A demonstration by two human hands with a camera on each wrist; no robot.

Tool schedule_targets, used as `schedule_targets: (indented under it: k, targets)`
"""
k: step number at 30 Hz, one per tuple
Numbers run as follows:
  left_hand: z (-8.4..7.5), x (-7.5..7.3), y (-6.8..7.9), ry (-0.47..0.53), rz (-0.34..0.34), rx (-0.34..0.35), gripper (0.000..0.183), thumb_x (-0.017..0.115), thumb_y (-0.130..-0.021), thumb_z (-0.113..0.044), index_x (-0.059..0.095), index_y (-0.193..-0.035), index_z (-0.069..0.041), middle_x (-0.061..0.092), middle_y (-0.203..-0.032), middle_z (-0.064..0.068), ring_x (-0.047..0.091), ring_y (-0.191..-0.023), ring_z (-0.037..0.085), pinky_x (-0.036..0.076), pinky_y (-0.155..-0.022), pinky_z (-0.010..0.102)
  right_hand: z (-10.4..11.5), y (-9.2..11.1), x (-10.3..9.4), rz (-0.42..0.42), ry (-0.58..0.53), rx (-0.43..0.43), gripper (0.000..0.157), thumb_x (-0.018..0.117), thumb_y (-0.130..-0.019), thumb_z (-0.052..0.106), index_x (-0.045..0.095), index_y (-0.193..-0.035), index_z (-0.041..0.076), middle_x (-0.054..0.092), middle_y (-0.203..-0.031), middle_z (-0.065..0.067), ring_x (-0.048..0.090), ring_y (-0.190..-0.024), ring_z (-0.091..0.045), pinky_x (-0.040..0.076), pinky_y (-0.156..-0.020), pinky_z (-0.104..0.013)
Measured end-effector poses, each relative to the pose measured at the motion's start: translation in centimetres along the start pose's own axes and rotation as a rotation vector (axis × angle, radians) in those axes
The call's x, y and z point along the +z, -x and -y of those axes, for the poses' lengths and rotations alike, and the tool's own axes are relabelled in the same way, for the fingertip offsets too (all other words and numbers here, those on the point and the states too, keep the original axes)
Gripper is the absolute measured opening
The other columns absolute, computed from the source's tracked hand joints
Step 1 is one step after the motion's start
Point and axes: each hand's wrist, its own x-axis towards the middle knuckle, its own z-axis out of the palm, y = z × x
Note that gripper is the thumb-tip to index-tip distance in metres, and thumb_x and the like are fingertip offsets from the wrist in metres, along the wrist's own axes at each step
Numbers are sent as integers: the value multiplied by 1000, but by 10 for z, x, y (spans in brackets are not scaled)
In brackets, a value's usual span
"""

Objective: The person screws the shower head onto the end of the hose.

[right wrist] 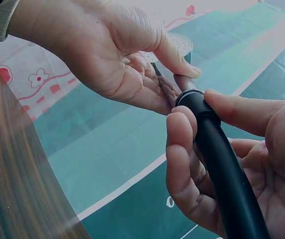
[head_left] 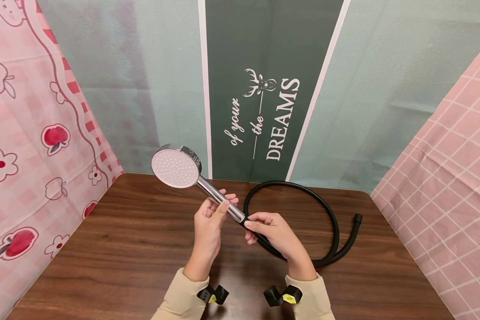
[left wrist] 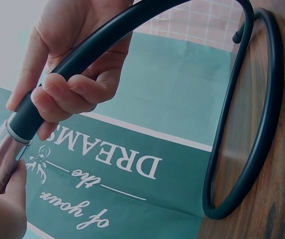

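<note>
A chrome shower head [head_left: 175, 168] with a pale round spray face is held up over the table, its handle slanting down to the right. My left hand [head_left: 209, 226] grips the handle [head_left: 218, 194] between thumb and fingers. At the handle's lower end, my right hand [head_left: 275, 233] pinches the black collar [right wrist: 198, 103] of the shower hose. In the left wrist view the collar [left wrist: 25, 119] sits right at the chrome end. From there the black hose [head_left: 336, 222] passes under the right hand and loops on the table.
The dark wooden table [head_left: 136, 249] ends at a green cloth backdrop [head_left: 176, 89] with white lettering. Pink patterned cloths [head_left: 12, 133] hang on both sides. The hose's free end [head_left: 358, 218] lies at the right. Black devices [head_left: 283, 295] are strapped on both sleeves.
</note>
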Motion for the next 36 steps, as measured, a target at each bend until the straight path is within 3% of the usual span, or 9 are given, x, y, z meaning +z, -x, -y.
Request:
schedule_targets:
  k: [8,19,22,27,32,36]
  targets:
    - [0,0,0,0,1,3,26,57,-97,0,55,-123,1,75,-100,-2,74,-95,12,57,-92,27,2,0,1,3,25,-2,31,59,-99,13,61,-104,-17,66,-70,7,66,-63,-5,59,-67,-23]
    - [0,0,0,4,8,5,24,58,-97,0,56,-121,-1,75,-99,-2,74,-95,12,58,-92,28,1,2,1,23,-28,1,35,59,-99,13,57,-110,-20,71,-75,7,70,-70,-6,61,-72,-28]
    - [-1,-1,0,5,9,0,24,57,-97,1,56,-121,-1,75,-99,-2,74,-95,12,57,-92,27,1,2,1,17,-1,4,35,65,-96,13,59,-111,-18,73,-79,3,72,-74,-8,61,-75,-32]
    - [-2,-2,-1,8,8,-12,25,57,-98,1,56,-122,-1,75,-99,-2,74,-95,12,57,-92,27,1,2,2,-41,101,35,38,78,-85,12,64,-111,-12,75,-85,-10,72,-75,-7,58,-73,-25]
    - [-3,-2,-1,6,7,-11,26,58,-98,0,55,-123,0,75,-99,-2,74,-95,13,57,-92,28,2,1,4,-62,111,46,35,79,-84,12,65,-109,-10,75,-87,-22,73,-76,-9,59,-75,-26]
    - [-3,-2,-1,2,9,-9,26,58,-98,-1,55,-124,-1,75,-99,-2,74,-95,13,57,-92,28,2,1,5,-73,106,45,35,78,-84,12,65,-109,-9,75,-86,-20,74,-77,-11,60,-76,-28]
